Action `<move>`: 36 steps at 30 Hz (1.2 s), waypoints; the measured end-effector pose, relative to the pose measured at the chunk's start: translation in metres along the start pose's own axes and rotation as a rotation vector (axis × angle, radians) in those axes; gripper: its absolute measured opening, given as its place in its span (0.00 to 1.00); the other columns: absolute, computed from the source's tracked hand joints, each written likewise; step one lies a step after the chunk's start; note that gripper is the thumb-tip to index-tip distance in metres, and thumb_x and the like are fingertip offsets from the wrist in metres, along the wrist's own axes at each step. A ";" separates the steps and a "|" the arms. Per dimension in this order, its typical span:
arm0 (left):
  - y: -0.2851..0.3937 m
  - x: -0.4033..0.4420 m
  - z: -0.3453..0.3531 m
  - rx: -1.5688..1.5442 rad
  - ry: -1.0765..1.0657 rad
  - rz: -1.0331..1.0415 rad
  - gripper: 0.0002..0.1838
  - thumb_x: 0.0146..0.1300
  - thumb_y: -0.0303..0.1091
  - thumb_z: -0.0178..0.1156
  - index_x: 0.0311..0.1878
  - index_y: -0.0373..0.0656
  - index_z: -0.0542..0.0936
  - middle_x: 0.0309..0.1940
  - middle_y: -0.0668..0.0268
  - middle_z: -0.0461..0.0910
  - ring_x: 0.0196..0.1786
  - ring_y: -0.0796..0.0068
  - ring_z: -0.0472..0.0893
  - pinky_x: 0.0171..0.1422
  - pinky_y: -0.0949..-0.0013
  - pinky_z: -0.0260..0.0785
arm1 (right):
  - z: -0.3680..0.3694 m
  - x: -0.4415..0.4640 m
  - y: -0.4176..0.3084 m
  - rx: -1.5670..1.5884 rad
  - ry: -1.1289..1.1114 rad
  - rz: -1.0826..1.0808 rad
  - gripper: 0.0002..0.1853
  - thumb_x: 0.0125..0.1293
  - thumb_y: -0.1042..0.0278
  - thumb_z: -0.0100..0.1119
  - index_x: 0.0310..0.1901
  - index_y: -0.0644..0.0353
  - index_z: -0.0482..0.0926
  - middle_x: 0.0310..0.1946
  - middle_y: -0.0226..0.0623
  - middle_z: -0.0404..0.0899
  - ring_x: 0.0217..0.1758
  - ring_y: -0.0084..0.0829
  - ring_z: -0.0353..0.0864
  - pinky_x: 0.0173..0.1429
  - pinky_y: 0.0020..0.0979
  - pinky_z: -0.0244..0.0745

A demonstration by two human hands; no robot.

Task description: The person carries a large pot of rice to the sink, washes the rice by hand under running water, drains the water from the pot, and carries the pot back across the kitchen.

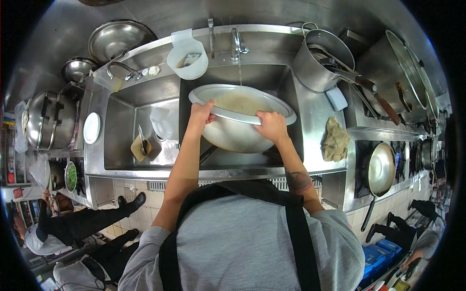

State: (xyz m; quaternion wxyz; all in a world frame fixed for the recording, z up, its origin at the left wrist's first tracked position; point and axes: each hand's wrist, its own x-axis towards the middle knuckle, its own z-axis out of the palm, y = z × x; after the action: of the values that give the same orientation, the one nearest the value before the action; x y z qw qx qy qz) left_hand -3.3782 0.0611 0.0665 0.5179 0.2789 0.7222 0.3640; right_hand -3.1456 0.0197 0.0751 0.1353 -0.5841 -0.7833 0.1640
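A large metal pot (242,133) with a wide rim sits tilted in the right sink basin (272,72). Cloudy, pale liquid (240,102) fills it, and a thin stream from the faucet (236,44) falls into it. My left hand (201,115) is closed on the rim at the left, thumb over the top. Further right, my right hand (272,125) grips the near side of the same rim. What lies under the pot is mostly hidden.
In the left basin are a white plastic jug (165,122) and a small tan container (141,149). A white pitcher (188,65) stands behind the divider. To the right are a tall pot (318,68) of utensils and a crumpled cloth (336,139). Other people stand at both sides.
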 end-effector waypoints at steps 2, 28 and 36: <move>0.000 0.002 0.000 0.001 -0.001 0.000 0.20 0.53 0.42 0.59 0.33 0.30 0.72 0.23 0.61 0.72 0.17 0.74 0.72 0.19 0.72 0.67 | 0.000 0.000 0.000 0.001 0.006 -0.001 0.11 0.45 0.57 0.62 0.28 0.52 0.75 0.22 0.37 0.77 0.30 0.43 0.77 0.36 0.41 0.72; 0.001 0.013 0.001 -0.040 -0.016 -0.032 0.19 0.53 0.42 0.60 0.34 0.33 0.72 0.23 0.62 0.71 0.19 0.73 0.72 0.19 0.71 0.66 | -0.012 0.014 0.002 0.011 -0.025 -0.007 0.12 0.45 0.56 0.61 0.29 0.52 0.78 0.24 0.39 0.78 0.33 0.43 0.77 0.39 0.41 0.72; 0.003 0.015 0.001 -0.032 -0.020 -0.050 0.18 0.53 0.42 0.60 0.36 0.35 0.72 0.23 0.64 0.71 0.19 0.74 0.72 0.20 0.71 0.67 | -0.013 0.019 0.003 0.006 -0.034 -0.018 0.12 0.45 0.56 0.61 0.30 0.52 0.78 0.25 0.40 0.78 0.33 0.44 0.77 0.39 0.41 0.72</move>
State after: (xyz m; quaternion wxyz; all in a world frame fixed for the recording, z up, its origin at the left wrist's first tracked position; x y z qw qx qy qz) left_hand -3.3820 0.0749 0.0610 0.5382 0.2561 0.7180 0.3595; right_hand -3.1435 0.0397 0.0860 0.1252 -0.5735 -0.7903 0.1753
